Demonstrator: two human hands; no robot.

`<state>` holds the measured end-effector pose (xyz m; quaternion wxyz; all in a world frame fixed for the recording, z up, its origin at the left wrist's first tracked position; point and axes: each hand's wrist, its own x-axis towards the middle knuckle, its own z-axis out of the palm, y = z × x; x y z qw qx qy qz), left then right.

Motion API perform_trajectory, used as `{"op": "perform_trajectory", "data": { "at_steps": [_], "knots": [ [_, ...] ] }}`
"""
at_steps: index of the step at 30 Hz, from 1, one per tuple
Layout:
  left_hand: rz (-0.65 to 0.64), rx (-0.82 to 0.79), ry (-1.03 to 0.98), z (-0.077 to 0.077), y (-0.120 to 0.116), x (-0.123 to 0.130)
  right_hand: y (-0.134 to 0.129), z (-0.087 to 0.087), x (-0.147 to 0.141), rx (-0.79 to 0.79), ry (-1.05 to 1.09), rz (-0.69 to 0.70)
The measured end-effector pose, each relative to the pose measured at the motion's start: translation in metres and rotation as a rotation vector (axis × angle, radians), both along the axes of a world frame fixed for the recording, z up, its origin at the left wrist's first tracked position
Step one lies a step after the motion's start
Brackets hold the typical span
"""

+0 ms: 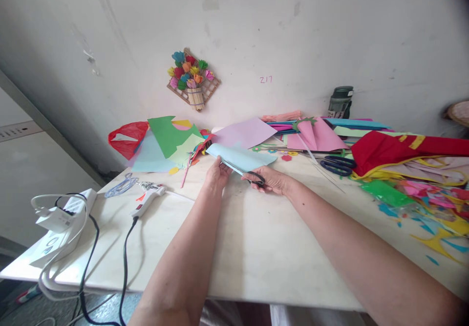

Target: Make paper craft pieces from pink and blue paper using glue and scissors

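Observation:
Held above the middle of the table is a light blue sheet of paper [249,158]. My left hand [219,173] grips its near left edge, fingers closed on it. In my right hand [273,180] is a pair of scissors [258,178] with black handles, my fingers through the loops. The blades point left along the near edge of the blue paper, toward my left hand. How far the blades are apart I cannot tell. Behind the blue paper lies a lilac sheet [245,133].
A white glue gun [148,201] and a power strip [78,218] with cables are at left. Green paper [170,138] lies behind. To the right are pink paper [326,138], dark-handled scissors [337,164], red cloth [384,150] and paper scraps [436,233]. A bottle [340,102] stands by the wall.

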<state>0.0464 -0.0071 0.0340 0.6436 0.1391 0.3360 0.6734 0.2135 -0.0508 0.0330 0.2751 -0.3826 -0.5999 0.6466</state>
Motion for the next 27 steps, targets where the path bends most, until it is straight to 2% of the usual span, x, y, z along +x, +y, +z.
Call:
{"op": "perform_trajectory", "data": {
  "at_steps": [16, 27],
  "knots": [
    [-0.019, 0.038, 0.02, 0.0, -0.002, 0.001, -0.001, 0.0, -0.002, 0.028, -0.009, -0.031],
    [0.004, 0.009, 0.05, 0.002, -0.002, 0.001, 0.005, -0.01, -0.002, 0.061, 0.007, -0.042]
  ]
}}
